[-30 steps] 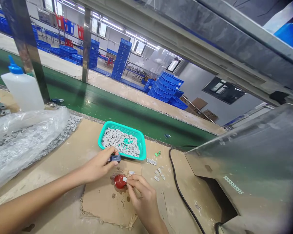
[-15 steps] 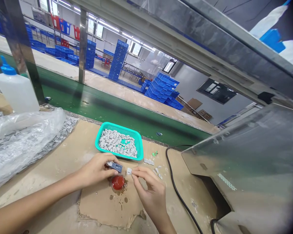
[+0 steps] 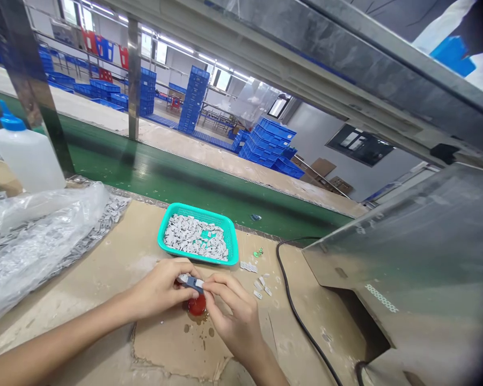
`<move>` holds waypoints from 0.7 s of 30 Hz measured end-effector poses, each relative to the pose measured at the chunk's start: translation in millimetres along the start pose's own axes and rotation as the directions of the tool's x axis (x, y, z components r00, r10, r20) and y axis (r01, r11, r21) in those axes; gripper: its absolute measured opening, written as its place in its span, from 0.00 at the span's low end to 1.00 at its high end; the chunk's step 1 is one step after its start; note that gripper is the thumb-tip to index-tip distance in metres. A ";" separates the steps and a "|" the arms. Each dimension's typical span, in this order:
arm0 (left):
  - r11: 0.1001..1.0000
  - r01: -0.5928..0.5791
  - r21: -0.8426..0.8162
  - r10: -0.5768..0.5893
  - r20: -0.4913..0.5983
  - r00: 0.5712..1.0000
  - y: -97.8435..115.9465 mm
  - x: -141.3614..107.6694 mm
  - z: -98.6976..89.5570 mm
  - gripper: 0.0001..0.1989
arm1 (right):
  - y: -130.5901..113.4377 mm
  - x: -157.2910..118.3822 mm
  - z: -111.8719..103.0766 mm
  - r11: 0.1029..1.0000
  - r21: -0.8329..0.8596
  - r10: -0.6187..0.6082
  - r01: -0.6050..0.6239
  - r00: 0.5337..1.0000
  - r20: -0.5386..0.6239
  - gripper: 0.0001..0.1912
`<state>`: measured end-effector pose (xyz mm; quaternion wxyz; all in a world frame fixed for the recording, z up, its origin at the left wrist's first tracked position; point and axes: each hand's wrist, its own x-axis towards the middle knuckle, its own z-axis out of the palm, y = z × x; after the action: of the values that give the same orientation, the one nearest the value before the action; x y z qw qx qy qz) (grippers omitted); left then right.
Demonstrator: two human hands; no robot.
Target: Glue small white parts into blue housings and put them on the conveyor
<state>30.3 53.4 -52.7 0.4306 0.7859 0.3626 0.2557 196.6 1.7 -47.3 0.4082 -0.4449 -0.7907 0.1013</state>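
Pinching small dark part [image 3: 192, 282], left fingers [image 3: 184, 282] and right fingers [image 3: 210, 286] meeting, seemingly above red cap [image 3: 196, 306]

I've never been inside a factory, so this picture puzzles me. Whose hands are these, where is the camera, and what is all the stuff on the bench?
The camera sits on a worker's head, looking down at their own bare hands. The left hand pinches a small dark part, and the right hand meets it there, fingertips on the part. Just beneath is a red blob on a cardboard sheet. Behind them a teal tray holds many small grey pieces; a few more pieces lie loose beside a black cable. To the left are a plastic bag of such pieces and a white bottle. A green belt runs behind the bench.
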 end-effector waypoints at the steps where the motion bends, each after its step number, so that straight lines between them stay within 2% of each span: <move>1: 1.000 -0.001 -0.010 0.001 -0.002 1.000 1.0 -0.2 -0.3 0.06 | 0.0 0.4 0.4 1.000 0.000 -0.008 0.008 1.000 0.000 0.10; 6: 0.997 -0.001 -0.074 0.000 -0.014 1.000 1.5 -0.4 -0.9 0.05 | -1.4 1.8 0.4 0.999 -0.035 -0.003 0.004 1.000 0.005 0.12; 9: 0.971 0.043 -0.237 -0.040 0.018 0.999 -0.6 -0.4 0.0 0.05 | -3.9 2.1 -2.3 0.994 -0.106 -0.003 0.007 1.000 0.030 0.13; 13: 0.835 0.148 -0.530 -0.049 0.195 0.980 1.1 -0.9 1.4 0.08 | -6.4 -0.1 -5.1 0.992 -0.125 0.003 0.001 0.999 0.032 0.14; 16: 0.714 0.232 -0.660 -0.054 0.279 0.959 5.4 -1.1 1.3 0.09 | -7.0 -2.0 -5.5 0.996 -0.088 0.015 -0.012 1.000 0.027 0.15; 18: 0.639 0.274 -0.719 -0.068 0.301 0.951 8.0 -1.1 0.0 0.08 | -7.7 -1.7 -7.2 0.994 0.052 0.093 -0.093 0.996 0.006 0.14; 19: 0.603 0.293 -0.742 -0.087 0.304 0.949 9.0 -1.2 -1.0 0.07 | -8.6 -0.9 -9.1 0.965 0.209 0.168 -0.162 0.986 -0.013 0.12; 20: 0.570 0.311 -0.760 -0.111 0.304 0.946 9.8 -1.3 -2.1 0.07 | -9.9 0.1 -11.9 0.876 0.422 0.266 -0.233 0.964 -0.021 0.11; 21: 0.540 0.329 -0.775 -0.141 0.302 0.943 10.4 -1.5 -3.3 0.09 | -11.8 1.4 -15.3 0.704 0.651 0.374 -0.284 0.928 0.001 0.10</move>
<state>30.7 50.0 -42.3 0.8086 0.4640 0.2602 0.2514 200.1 -7.2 -30.5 0.5614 -0.4183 -0.5871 0.4065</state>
